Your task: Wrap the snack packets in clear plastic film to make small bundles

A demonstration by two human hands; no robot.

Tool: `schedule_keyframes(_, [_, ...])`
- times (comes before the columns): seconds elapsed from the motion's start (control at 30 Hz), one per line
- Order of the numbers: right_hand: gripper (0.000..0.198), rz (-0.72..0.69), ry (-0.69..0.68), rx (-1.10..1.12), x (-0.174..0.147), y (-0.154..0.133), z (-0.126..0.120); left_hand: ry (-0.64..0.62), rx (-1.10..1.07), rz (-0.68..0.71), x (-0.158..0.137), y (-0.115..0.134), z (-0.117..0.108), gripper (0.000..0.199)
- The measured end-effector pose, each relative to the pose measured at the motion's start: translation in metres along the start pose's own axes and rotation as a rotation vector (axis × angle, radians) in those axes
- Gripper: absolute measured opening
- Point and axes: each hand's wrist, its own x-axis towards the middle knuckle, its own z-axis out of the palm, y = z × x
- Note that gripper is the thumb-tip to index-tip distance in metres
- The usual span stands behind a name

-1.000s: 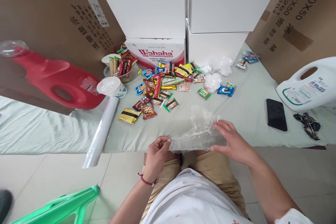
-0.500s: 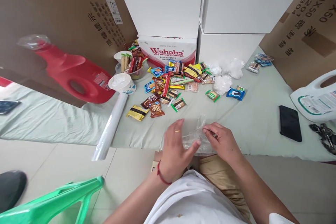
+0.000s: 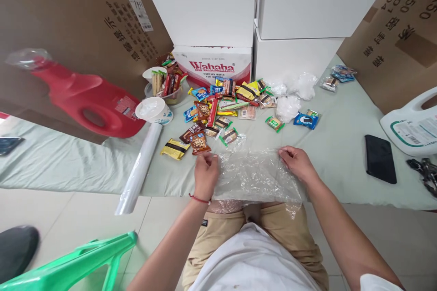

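A sheet of clear plastic film (image 3: 256, 175) is spread between my hands, its near side hanging over the table's front edge above my lap. My left hand (image 3: 206, 175) pinches its left side, close to a brown cookie packet (image 3: 200, 143). On the right, my right hand (image 3: 297, 161) grips the upper right corner between thumb and fingers. Whether the film is a bag or a single layer I cannot tell. Beyond it lies a pile of wrapped snacks (image 3: 227, 104), with crumpled clear plastic bundles (image 3: 288, 108) to their right.
A white plastic roll (image 3: 139, 168) juts past the table edge at left, near a paper bowl (image 3: 155, 110) and a red jug (image 3: 92, 95). A phone (image 3: 380, 159), keys (image 3: 425, 175) and a white jug (image 3: 413, 122) lie right. White boxes (image 3: 211, 4) stand behind. A green stool (image 3: 75, 259) is on the floor.
My left hand was raised with fingers spread and now pinches the film at left. My right hand has shifted right and up. The bunched film is now stretched wide.
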Motion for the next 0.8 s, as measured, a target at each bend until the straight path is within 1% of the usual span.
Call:
schedule_keyframes(0.03, [0.04, -0.006, -0.003, -0.031, 0.003, -0.002, 0.001, 0.138, 0.039, 0.076, -0.002, 0.004, -0.006, 0.021])
schedule_keyframes(0.07, [0.039, -0.014, -0.006, -0.062, 0.006, -0.005, 0.001, 0.268, 0.076, 0.182, -0.007, 0.01, -0.011, 0.025])
schedule_keyframes(0.1, [0.038, -0.025, -0.011, -0.088, 0.008, -0.008, 0.002, 0.348, 0.1, 0.318, -0.012, 0.018, -0.015, 0.026])
schedule_keyframes(0.13, [0.037, -0.04, -0.019, -0.105, 0.01, -0.011, 0.003, 0.344, 0.114, 0.478, -0.018, 0.027, -0.017, 0.025])
schedule_keyframes(0.17, [0.036, -0.056, -0.03, -0.113, 0.011, -0.014, 0.004, 0.248, 0.13, 0.643, -0.023, 0.035, -0.017, 0.024])
schedule_keyframes(0.2, [0.036, -0.07, -0.043, -0.113, 0.013, -0.016, 0.005, 0.089, 0.161, 0.787, -0.027, 0.041, -0.015, 0.023])
schedule_keyframes(0.23, [0.036, -0.083, -0.057, -0.112, 0.013, -0.017, 0.005, -0.095, 0.209, 0.892, -0.028, 0.045, -0.01, 0.023])
schedule_keyframes(0.27, [0.036, -0.09, -0.071, -0.118, 0.014, -0.017, 0.004, -0.262, 0.278, 0.942, -0.026, 0.046, -0.003, 0.025])
schedule_keyframes(0.3, [0.036, -0.091, -0.081, -0.13, 0.014, -0.015, 0.002, -0.376, 0.36, 0.938, -0.022, 0.044, 0.004, 0.029])
schedule_keyframes(0.33, [0.037, -0.086, -0.085, -0.149, 0.015, -0.012, -0.002, -0.435, 0.444, 0.898, -0.016, 0.038, 0.011, 0.034])
schedule_keyframes(0.37, [0.037, -0.075, -0.086, -0.172, 0.015, -0.007, -0.008, -0.46, 0.517, 0.853, -0.01, 0.03, 0.017, 0.039])
schedule_keyframes(0.43, [0.035, -0.033, -0.066, -0.238, 0.017, 0.002, -0.024, -0.494, 0.607, 0.82, 0.002, 0.012, 0.024, 0.047])
schedule_keyframes(0.5, [0.031, 0.011, 0.001, -0.367, 0.021, 0.006, -0.041, -0.502, 0.646, 0.842, 0.007, -0.004, 0.023, 0.052])
schedule_keyframes(0.57, [0.027, 0.007, 0.105, -0.547, 0.03, -0.001, -0.052, -0.481, 0.662, 0.865, 0.004, -0.011, 0.019, 0.056])
schedule_keyframes(0.6, [0.026, -0.026, 0.139, -0.636, 0.035, -0.009, -0.053, -0.473, 0.665, 0.868, 0.001, -0.012, 0.017, 0.058])
schedule_keyframes(0.63, [0.027, -0.076, 0.151, -0.717, 0.042, -0.019, -0.051, -0.475, 0.665, 0.871, -0.002, -0.011, 0.015, 0.059])
schedule_keyframes(0.7, [0.031, -0.174, 0.133, -0.854, 0.058, -0.043, -0.038, -0.502, 0.656, 0.881, -0.005, -0.007, 0.012, 0.06])
schedule_keyframes(0.73, [0.035, -0.198, 0.117, -0.922, 0.066, -0.054, -0.029, -0.511, 0.653, 0.88, -0.005, -0.005, 0.01, 0.061])
schedule_keyframes(0.8, [0.045, -0.173, 0.098, -1.059, 0.082, -0.071, -0.012, -0.504, 0.653, 0.864, -0.001, -0.003, 0.005, 0.061])
